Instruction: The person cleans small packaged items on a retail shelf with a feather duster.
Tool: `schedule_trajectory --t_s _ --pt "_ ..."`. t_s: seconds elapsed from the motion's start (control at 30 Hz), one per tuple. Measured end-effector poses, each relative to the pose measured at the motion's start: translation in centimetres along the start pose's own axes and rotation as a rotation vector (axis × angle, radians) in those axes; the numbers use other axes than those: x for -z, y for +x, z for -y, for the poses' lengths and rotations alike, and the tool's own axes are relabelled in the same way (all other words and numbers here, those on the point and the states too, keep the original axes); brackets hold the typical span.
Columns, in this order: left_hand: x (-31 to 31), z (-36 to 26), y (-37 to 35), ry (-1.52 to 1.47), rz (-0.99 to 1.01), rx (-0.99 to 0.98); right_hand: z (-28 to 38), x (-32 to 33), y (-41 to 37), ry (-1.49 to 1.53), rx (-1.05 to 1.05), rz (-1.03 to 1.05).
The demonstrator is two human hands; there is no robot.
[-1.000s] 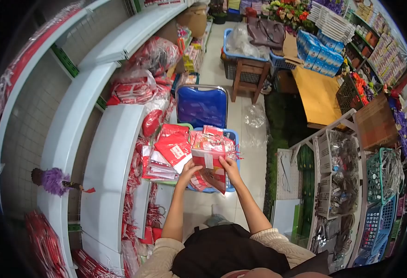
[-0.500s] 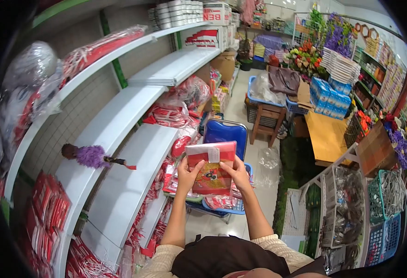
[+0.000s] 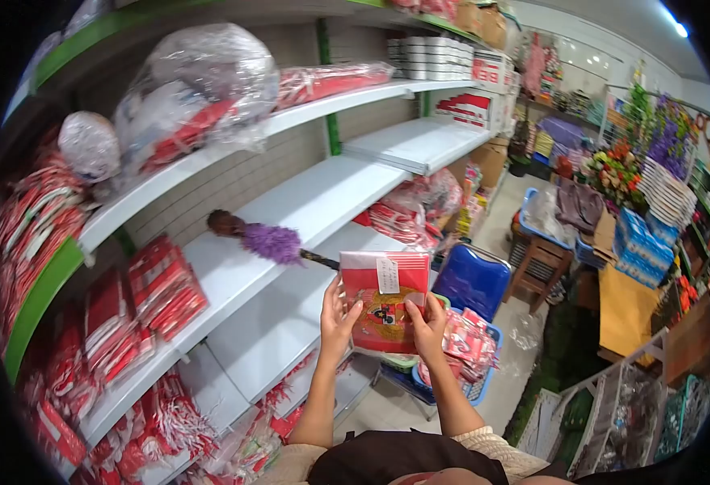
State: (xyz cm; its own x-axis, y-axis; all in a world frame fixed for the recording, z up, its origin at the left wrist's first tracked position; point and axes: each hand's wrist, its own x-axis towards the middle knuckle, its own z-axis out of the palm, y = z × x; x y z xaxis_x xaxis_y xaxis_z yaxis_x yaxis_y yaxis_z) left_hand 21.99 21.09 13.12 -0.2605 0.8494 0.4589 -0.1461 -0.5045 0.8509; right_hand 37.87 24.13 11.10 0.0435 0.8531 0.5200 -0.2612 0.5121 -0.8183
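A flat red-and-white packet in clear plastic, with a white label and a gold-and-black emblem, is held up in front of me. My left hand grips its left edge, thumb on the front and fingers partly hidden behind. On the opposite edge, my right hand is closed with its thumb pressed on the front. Behind the packet's upper left corner, a purple feather duster lies across the shelf edge. Below and beyond my right hand, a blue basket holds several red-and-white packets.
White shelves run along the left, with stacked red packets and a large plastic-wrapped bundle. A blue chair stands ahead. To the right are a wooden stool, a yellow board and white racks.
The view has turned left, so more shelving and stacked red packets show. Both hands still hold the packet, which now overlaps the duster's handle end in view.
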Motion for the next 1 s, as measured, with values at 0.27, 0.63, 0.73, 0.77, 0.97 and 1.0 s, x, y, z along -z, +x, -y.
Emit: schedule_trajectory --t_s 0.27,0.63,0.73,0.77,0.97,1.0 --pt "8.2 -2.8 -2.5 0.261 -0.070 -0.128 3.8 -11.5 -2.0 -0.414 0.149 0.369" --pt "17.2 -3.7 -7.3 -0.528 -0.229 0.053 3.0 -19.9 0.8 -0.433 0.519 0.692" --pt "18.5 -4.0 -7.5 -0.496 -0.210 0.043 0.4 -20.6 5.0 -0.739 0.503 0.429" --pt "18.7 -3.9 -7.8 -0.482 -0.208 0.036 -0.9 -21.0 5.6 -0.858 0.454 0.407" --pt "17.5 -4.3 -7.3 -0.594 -0.147 0.069 -5.1 -21.5 6.7 -1.301 0.471 0.372" --pt "17.0 -4.3 -7.0 -0.620 -0.135 0.073 -5.4 -21.3 6.9 -1.318 0.454 0.343"
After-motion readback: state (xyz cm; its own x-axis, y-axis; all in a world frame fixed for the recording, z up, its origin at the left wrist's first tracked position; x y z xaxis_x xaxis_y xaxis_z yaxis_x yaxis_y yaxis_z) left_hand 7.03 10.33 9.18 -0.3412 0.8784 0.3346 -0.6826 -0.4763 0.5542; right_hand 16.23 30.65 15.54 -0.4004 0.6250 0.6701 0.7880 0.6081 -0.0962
